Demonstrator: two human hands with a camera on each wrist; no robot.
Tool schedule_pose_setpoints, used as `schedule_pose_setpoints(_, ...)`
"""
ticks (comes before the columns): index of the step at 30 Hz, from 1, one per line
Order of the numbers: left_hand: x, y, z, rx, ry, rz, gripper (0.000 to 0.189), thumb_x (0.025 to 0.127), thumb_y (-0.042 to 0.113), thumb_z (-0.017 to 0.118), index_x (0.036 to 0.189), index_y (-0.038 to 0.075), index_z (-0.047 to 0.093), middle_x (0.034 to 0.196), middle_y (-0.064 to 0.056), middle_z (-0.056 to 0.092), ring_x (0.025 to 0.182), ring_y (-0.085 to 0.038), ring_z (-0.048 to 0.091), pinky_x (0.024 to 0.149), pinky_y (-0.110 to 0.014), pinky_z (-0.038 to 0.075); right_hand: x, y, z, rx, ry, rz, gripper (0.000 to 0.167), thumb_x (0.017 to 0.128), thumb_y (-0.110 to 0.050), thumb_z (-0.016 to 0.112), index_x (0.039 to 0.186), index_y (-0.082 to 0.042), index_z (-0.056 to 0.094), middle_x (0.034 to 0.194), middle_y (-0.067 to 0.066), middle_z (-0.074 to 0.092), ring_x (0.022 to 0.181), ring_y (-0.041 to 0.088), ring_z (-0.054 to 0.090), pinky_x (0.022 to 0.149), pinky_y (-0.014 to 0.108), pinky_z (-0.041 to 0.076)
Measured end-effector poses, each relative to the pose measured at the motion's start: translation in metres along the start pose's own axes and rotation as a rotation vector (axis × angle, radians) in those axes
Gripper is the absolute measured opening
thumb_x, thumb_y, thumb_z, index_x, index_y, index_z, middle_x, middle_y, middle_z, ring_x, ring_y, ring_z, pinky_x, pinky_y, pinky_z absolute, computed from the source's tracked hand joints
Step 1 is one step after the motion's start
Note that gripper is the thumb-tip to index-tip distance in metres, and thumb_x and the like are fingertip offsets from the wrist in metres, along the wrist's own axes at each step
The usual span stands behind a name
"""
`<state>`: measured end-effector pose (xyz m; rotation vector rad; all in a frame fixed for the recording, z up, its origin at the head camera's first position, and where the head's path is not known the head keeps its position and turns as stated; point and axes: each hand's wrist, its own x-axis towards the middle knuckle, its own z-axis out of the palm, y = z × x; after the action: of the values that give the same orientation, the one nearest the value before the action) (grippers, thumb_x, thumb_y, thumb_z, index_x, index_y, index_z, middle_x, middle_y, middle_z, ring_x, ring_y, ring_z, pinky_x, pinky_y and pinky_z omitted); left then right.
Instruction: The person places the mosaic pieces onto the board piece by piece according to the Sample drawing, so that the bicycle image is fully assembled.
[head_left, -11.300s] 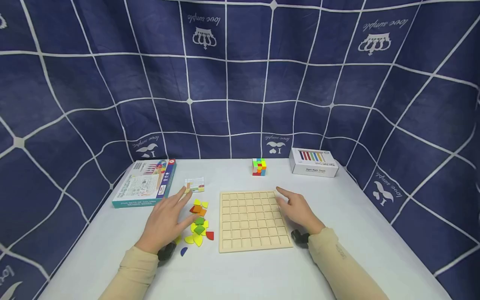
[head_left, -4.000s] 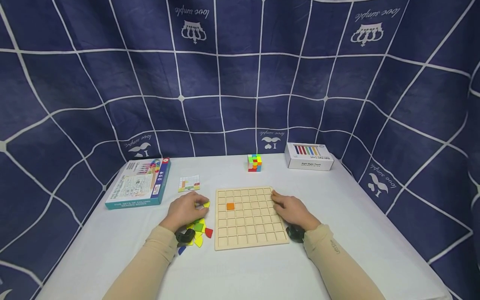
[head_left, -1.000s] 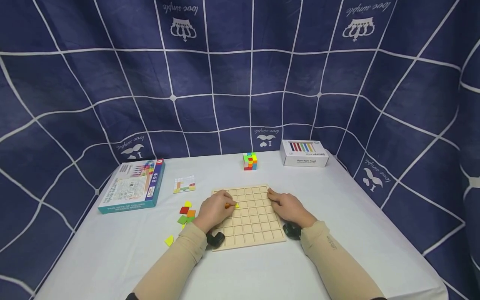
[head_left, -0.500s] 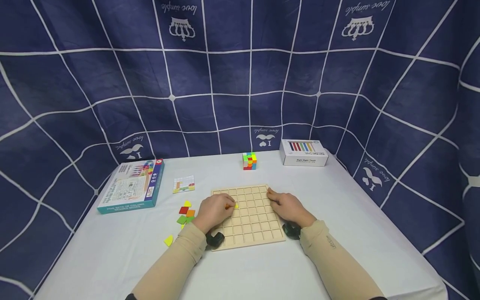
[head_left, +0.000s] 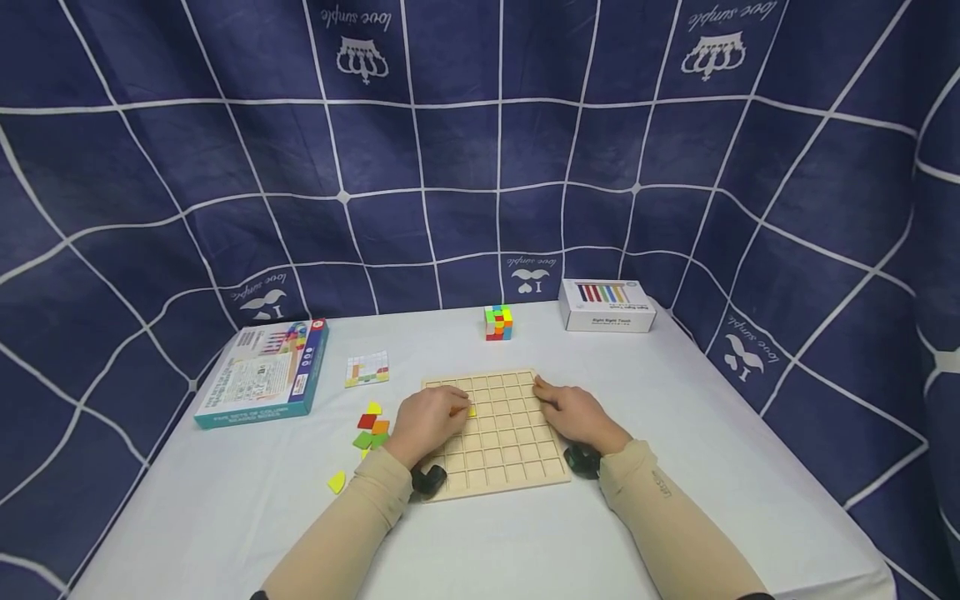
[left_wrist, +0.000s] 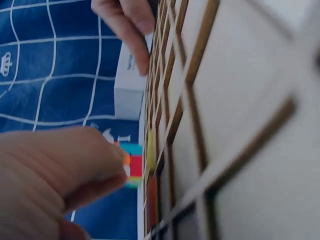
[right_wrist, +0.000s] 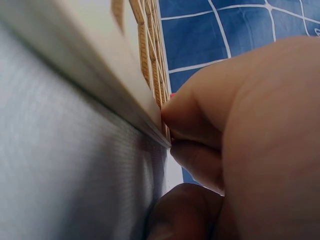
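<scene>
A wooden grid board (head_left: pixel 510 458) lies at the middle of the table. My left hand (head_left: pixel 429 419) is over its far left part, fingers bent. In the left wrist view a gap shows between these fingertips (left_wrist: pixel 120 175) and the yellow piece (left_wrist: pixel 151 150) and orange piece (left_wrist: pixel 152 200) lying in cells side by side. My right hand (head_left: pixel 581 414) holds the board's right edge near the far corner, fingertips (right_wrist: pixel 169 117) at the rim. Left of the board are a red piece (head_left: pixel 367 422), an orange piece (head_left: pixel 380 427), green pieces (head_left: pixel 363 440) and yellow ones (head_left: pixel 337 482), partly hidden by the sleeve.
A small pattern card (head_left: pixel 367 369) lies behind the loose pieces. A flat teal box (head_left: pixel 262 372) is at the far left. A puzzle cube (head_left: pixel 498 322) and a white box (head_left: pixel 607 306) stand at the back, before a dark blue curtain (head_left: pixel 450 167).
Earlier an orange piece came onto the board. My left hand then carried a yellow piece from the pile to the cell beside it, where it now lies flatter. My right hand stays at the edge.
</scene>
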<state>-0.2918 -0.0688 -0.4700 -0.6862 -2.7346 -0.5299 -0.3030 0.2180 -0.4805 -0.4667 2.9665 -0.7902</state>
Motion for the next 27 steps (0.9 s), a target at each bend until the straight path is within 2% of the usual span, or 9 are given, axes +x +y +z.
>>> schedule_pose_setpoints(2,-0.001,-0.003,-0.006,-0.023,0.010,-0.032,0.014,0.092,0.022,0.075,0.103,0.019,0.084,0.114,0.005,0.077,0.108,-0.021,0.074,0.081,-0.041,0.060,0.000,-0.001,0.001,0.002,-0.002,-0.002,0.046,0.102,-0.017,0.055,0.146,-0.007,0.055,0.160,0.000,0.042,0.145,0.028,0.045,0.116,0.049,0.039)
schedule_pose_setpoints(8,-0.008,-0.026,-0.039,-0.085,0.051,-0.184,0.019,0.092,0.024,0.075,0.109,0.020,0.082,0.117,0.002,0.077,0.110,-0.025,0.072,0.081,-0.045,0.059,0.001,-0.001,0.001,-0.001,-0.013,-0.028,0.046,0.101,-0.016,0.054,0.147,-0.006,0.055,0.160,0.001,0.042,0.145,0.029,0.045,0.115,0.050,0.039)
schedule_pose_setpoints(10,-0.015,-0.037,-0.049,-0.093,0.061,-0.218,0.020,0.092,0.024,0.074,0.110,0.020,0.082,0.118,0.000,0.077,0.110,-0.027,0.072,0.081,-0.047,0.059,0.001,0.000,0.000,-0.011,-0.013,-0.028,0.046,0.101,-0.016,0.054,0.147,-0.007,0.055,0.160,0.001,0.042,0.145,0.030,0.045,0.115,0.050,0.040)
schedule_pose_setpoints(13,-0.029,-0.053,-0.058,-0.085,0.032,-0.271,0.022,0.092,0.024,0.073,0.112,0.020,0.081,0.117,-0.002,0.076,0.104,-0.026,0.072,0.080,-0.045,0.057,0.001,0.002,-0.001,-0.015,-0.014,-0.024,0.047,0.101,-0.016,0.054,0.147,-0.006,0.055,0.160,0.001,0.041,0.145,0.031,0.045,0.114,0.051,0.040)
schedule_pose_setpoints(15,-0.040,-0.063,-0.061,-0.088,-0.005,-0.310,0.023,0.093,0.025,0.073,0.114,0.018,0.080,0.119,-0.003,0.076,0.100,-0.025,0.069,0.080,-0.043,0.056,0.001,0.003,-0.002,-0.020,-0.018,-0.023,0.047,0.101,-0.017,0.053,0.147,-0.006,0.054,0.161,0.001,0.041,0.145,0.031,0.045,0.114,0.051,0.040)
schedule_pose_setpoints(19,-0.059,-0.077,-0.066,-0.123,-0.054,-0.380,0.026,0.094,0.023,0.073,0.118,0.015,0.079,0.124,-0.007,0.073,0.108,-0.029,0.067,0.094,-0.051,0.053,0.001,0.002,-0.004,-0.019,-0.021,-0.026,0.047,0.101,-0.017,0.053,0.147,-0.005,0.054,0.161,0.003,0.040,0.145,0.032,0.044,0.115,0.052,0.039)
schedule_pose_setpoints(22,-0.068,-0.083,-0.064,-0.154,-0.082,-0.389,0.026,0.093,0.021,0.075,0.118,0.015,0.079,0.123,-0.007,0.074,0.115,-0.032,0.066,0.101,-0.057,0.049,0.000,0.001,-0.005,-0.009,-0.021,-0.022,0.047,0.101,-0.016,0.053,0.147,-0.005,0.054,0.161,0.003,0.040,0.146,0.031,0.044,0.116,0.051,0.038)
schedule_pose_setpoints(27,-0.074,-0.089,-0.056,-0.168,-0.131,-0.390,0.026,0.091,0.022,0.079,0.116,0.019,0.080,0.117,-0.004,0.075,0.101,-0.023,0.064,0.097,-0.052,0.052,-0.001,-0.003,-0.005,-0.002,-0.024,-0.020,0.047,0.102,-0.016,0.053,0.147,-0.004,0.053,0.161,0.003,0.040,0.146,0.032,0.043,0.116,0.052,0.038)
